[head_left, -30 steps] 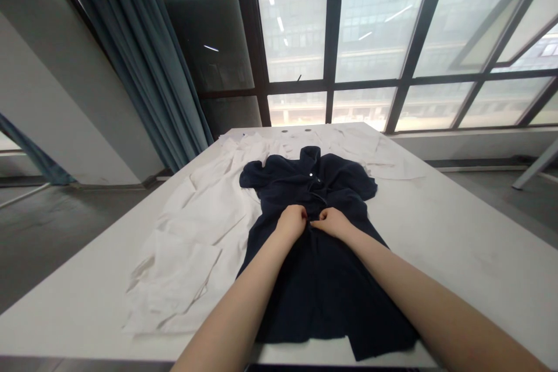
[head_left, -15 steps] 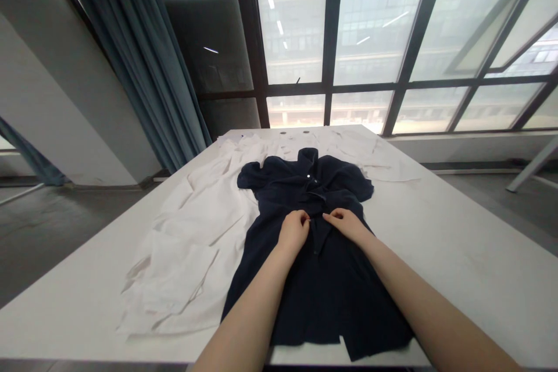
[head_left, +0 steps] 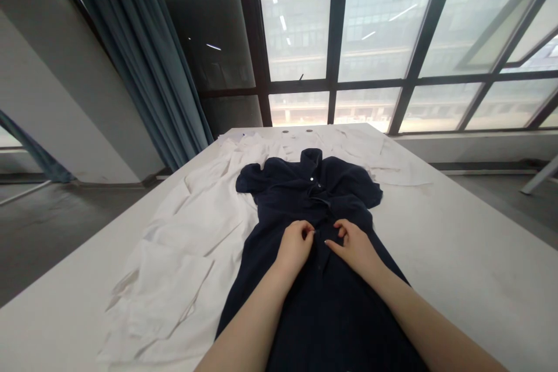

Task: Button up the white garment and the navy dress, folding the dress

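Observation:
A dark navy short-sleeved dress [head_left: 283, 197] with a collar lies front up on the white table, two light buttons showing below its neck. At the middle of its front opening, my left hand [head_left: 296, 245] pinches the fabric edge between thumb and fingertips. Just to the right, my right hand [head_left: 355, 247] hovers at or touches the cloth, thumb and index finger apart, nothing visible between them. Whether a button sits under the left fingertips cannot be made out. The dress's lower part runs out of view at the bottom.
Pale, wrinkled white garments [head_left: 183, 250] spread along the left side of the table [head_left: 462, 279], with more white cloth [head_left: 392, 171] toward the far right. Behind stand large windows [head_left: 296, 23] and a blue curtain [head_left: 131, 52]. A white leg-like bar [head_left: 540, 177] is at right.
My hands have moved slightly down the dress front. The right thumb and index finger have spread apart, and a small front flap is smoothed down. The view has shifted a little.

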Tool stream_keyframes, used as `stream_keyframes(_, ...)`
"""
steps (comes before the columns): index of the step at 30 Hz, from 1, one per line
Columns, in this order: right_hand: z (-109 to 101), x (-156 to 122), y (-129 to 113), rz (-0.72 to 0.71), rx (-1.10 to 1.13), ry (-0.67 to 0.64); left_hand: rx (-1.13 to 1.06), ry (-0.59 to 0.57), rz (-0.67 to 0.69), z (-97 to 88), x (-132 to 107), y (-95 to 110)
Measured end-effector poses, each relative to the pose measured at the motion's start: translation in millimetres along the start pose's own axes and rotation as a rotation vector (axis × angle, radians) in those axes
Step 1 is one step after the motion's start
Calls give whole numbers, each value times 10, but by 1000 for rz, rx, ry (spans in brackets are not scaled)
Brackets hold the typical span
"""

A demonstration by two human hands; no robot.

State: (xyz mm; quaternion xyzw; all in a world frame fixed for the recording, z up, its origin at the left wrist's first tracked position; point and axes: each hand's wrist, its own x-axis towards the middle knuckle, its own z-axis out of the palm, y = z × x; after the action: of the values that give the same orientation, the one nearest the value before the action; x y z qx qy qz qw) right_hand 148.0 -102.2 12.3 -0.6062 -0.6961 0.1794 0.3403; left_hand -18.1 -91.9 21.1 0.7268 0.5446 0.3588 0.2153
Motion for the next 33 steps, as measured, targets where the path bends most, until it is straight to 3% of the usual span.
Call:
stream_keyframes(3, 33, 20, 54, 8, -11, 22, 3, -7, -17, -7, -2, 12)
stream_keyframes(7, -1, 13, 44, 98, 45, -79, 2, -20, -29, -17, -3, 26)
stream_keyframes(15, -34, -22, -42, 279, 496, -304, 11, -29, -30, 5, -12, -4)
stream_keyframes(20, -39, 15, -53, 301, 606, -309, 19, -39, -38, -5, -18, 18)
stream_keyframes(27, -26, 35, -69, 362, 596, -274, 24, -42, -21, -4, -17, 30)
stream_keyframes(33, 17, 37, -24, 330, 625, -270, 19, -50, -20, 1, -23, 46)
